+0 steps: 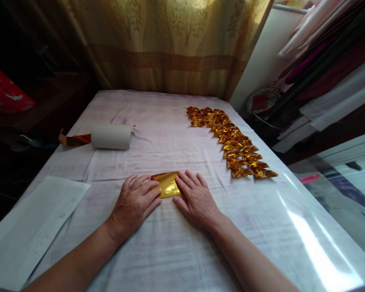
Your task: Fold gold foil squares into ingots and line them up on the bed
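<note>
A strip of shiny gold foil paper lies flat on the cloth-covered table in front of me. My left hand rests on its left end, palm down with the fingers stretched out. On the right end lies my right hand, also flat, its fingers covering the edge and the thumb apart along the near side. Both ends of the foil are partly hidden under my fingers. Beyond my right hand, several folded gold foil pieces with pointed ends form a bent row.
At the back left, a pale curled sheet lies with orange-gold foil sticking out of it. Large white sheets cover the near left corner. A patterned curtain hangs behind the table; clothes hang at the right.
</note>
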Motion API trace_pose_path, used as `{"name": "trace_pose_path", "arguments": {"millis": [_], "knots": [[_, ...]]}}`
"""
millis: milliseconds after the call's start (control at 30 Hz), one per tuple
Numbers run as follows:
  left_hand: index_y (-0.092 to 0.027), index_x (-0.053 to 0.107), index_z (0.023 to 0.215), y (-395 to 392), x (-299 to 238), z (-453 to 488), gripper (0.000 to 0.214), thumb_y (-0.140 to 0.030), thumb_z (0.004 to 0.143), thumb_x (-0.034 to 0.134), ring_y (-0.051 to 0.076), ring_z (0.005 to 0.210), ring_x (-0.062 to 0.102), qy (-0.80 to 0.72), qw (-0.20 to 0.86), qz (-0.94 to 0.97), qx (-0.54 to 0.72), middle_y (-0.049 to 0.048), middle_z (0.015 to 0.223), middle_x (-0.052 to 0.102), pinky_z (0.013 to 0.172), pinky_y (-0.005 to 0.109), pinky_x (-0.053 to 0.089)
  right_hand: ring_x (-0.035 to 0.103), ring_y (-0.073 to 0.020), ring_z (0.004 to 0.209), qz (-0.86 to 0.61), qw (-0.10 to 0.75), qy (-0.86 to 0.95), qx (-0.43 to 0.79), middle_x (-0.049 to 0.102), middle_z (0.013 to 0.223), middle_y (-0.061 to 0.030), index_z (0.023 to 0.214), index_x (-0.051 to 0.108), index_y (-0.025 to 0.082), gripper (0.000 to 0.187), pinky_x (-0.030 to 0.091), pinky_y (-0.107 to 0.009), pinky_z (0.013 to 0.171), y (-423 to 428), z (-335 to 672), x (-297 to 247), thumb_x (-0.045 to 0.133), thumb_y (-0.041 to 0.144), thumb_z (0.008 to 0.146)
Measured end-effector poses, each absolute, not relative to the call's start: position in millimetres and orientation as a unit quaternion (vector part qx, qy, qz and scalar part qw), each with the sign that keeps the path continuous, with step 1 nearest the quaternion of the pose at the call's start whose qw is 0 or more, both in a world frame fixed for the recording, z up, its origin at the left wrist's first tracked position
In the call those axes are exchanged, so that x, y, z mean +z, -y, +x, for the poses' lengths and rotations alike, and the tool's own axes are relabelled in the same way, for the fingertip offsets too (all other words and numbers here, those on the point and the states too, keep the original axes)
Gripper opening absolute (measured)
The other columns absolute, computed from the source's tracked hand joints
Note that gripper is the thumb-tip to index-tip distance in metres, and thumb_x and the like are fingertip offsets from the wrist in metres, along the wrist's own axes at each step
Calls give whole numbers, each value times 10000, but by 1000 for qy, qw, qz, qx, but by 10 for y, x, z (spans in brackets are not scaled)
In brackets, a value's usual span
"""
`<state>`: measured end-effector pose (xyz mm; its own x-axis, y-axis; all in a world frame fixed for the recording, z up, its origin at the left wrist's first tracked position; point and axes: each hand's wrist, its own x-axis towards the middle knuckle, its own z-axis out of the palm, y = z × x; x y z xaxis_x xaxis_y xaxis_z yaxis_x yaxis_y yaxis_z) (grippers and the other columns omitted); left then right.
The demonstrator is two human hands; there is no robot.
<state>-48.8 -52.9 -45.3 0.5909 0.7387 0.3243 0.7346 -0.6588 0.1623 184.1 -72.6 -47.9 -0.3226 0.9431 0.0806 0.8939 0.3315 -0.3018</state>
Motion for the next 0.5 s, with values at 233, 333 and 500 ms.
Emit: {"name": "trace_pose_path", "arguments": {"millis": [233, 333, 500], "knots": [[-262, 680, 1055, 505, -401, -485, 173, -338, 967, 552, 227, 1060, 649, -395, -39, 899, 187, -13, 1025, 768, 1116, 479, 250, 459, -292, 1329, -555, 205, 803, 78, 553, 1421, -131, 1305, 588, 173, 454, 259, -499, 1160, 710, 1836, -522, 579, 361, 891], [-223, 678, 1006, 487, -381, -471, 172, -293, 983, 523, 202, 954, 682, -372, -60, 899, 222, -3, 949, 775, 1070, 444, 311, 482, -274, 1303, -522, 247, 815, 57, 577, 1389, -109, 1154, 658, 219, 273, 301, -489, 1135, 706, 1845, -528, 590, 301, 903], [-201, 672, 971, 482, -360, -457, 180, -236, 992, 497, 206, 920, 689, -368, -62, 895, 247, -2, 936, 774, 1037, 447, 336, 562, -246, 1186, -510, 294, 807, 44, 684, 1222, -55, 932, 703, 257, 113, 410, -442, 1039, 689, 1869, -545, 590, 262, 930]]}}
